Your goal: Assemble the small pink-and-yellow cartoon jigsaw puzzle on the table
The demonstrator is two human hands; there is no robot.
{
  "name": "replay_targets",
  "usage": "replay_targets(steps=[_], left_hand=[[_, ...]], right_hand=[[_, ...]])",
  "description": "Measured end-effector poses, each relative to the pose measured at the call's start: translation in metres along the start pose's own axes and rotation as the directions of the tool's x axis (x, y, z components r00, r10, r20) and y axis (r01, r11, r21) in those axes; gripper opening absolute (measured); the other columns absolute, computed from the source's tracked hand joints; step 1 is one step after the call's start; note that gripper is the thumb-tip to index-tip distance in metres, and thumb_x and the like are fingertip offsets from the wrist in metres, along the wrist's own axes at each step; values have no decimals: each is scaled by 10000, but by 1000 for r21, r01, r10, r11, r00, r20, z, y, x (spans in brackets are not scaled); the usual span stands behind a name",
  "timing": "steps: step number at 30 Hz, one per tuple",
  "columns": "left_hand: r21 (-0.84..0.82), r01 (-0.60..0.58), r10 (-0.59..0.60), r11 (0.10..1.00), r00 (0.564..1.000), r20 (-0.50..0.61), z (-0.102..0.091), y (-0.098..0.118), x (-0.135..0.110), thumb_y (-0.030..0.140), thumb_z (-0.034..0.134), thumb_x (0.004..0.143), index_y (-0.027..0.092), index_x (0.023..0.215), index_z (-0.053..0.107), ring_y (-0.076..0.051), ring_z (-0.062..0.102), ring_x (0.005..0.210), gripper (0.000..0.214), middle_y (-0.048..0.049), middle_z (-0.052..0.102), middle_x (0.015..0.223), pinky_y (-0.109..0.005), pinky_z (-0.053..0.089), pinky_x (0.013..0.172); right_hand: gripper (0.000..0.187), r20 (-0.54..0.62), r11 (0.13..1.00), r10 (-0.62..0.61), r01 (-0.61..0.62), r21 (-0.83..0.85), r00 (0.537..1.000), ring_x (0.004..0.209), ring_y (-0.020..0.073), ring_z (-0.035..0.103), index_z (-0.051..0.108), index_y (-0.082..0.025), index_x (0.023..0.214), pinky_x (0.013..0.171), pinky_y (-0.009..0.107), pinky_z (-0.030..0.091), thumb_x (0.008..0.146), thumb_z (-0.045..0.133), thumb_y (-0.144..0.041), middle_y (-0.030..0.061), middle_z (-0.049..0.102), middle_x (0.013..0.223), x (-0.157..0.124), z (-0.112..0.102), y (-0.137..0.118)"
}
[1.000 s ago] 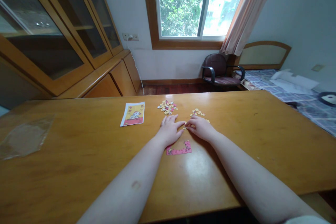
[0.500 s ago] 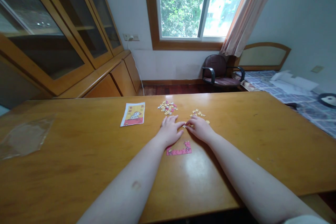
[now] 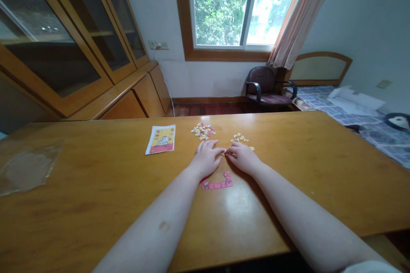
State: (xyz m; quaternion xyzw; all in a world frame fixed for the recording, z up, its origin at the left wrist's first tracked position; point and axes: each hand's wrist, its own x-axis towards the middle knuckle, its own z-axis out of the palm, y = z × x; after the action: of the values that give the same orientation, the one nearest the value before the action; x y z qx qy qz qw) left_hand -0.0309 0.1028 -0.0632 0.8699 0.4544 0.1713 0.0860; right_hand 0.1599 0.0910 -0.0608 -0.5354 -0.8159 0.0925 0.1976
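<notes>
The small puzzle pieces [image 3: 225, 152] lie on the table [image 3: 96, 187], just where the fingertips of both hands meet, between two loose heaps farther off [image 3: 203, 130] [image 3: 240, 137] and the pink L-shaped joined section [image 3: 217, 181] nearer the person. The left hand [image 3: 206, 158] lies flat with its fingers spread, so its grip is wide, and only one tip touches the pieces. The right hand [image 3: 244, 156] has a narrow grip, thumb and forefinger drawn together on them. I judge them light, thin, stiff card that slides easily on the glossy wood and bends at the tabs, so they are best taken by the edges with fingertips. The little cluster seems to run left to right. Which way a single piece points is too small to tell.
</notes>
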Motion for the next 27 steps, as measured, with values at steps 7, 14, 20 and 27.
replay_targets(steps=[7,14,20,27], left_hand=[[-7,-20,20,1000,999,-35,1,-1,1,304,543,860,313,1075,706,-272,452,1222,271,-66,575,1278,-505,289,1088],[-3,-22,21,1000,998,-53,-2,1,1,285,539,855,290,1104,691,-261,474,1203,292,-70,567,1290,-480,318,1081],[-14,-7,6,1000,999,-50,-5,4,0,273,547,850,272,1023,716,-262,477,1203,242,-70,580,1274,-469,322,1083],[-2,-2,2,1000,999,-46,-5,4,0,284,537,861,267,981,724,-259,484,1191,223,-70,594,1252,-459,328,1075]], right_hand=[[156,12,998,12,-13,54,1000,784,153,592,722,-189,883,748,260,447,867,572,-229,50,635,844,-1,-2,-1],[139,-40,991,83,-79,109,996,800,149,589,707,-191,876,745,258,449,860,568,-192,47,643,885,-1,-8,3],[145,-18,995,55,-53,81,998,785,148,591,713,-200,848,730,252,450,852,569,-186,42,635,856,-2,-6,2],[166,3,996,18,-18,92,1000,787,146,589,719,-202,842,753,253,450,858,555,-192,41,630,849,-3,-3,4]])
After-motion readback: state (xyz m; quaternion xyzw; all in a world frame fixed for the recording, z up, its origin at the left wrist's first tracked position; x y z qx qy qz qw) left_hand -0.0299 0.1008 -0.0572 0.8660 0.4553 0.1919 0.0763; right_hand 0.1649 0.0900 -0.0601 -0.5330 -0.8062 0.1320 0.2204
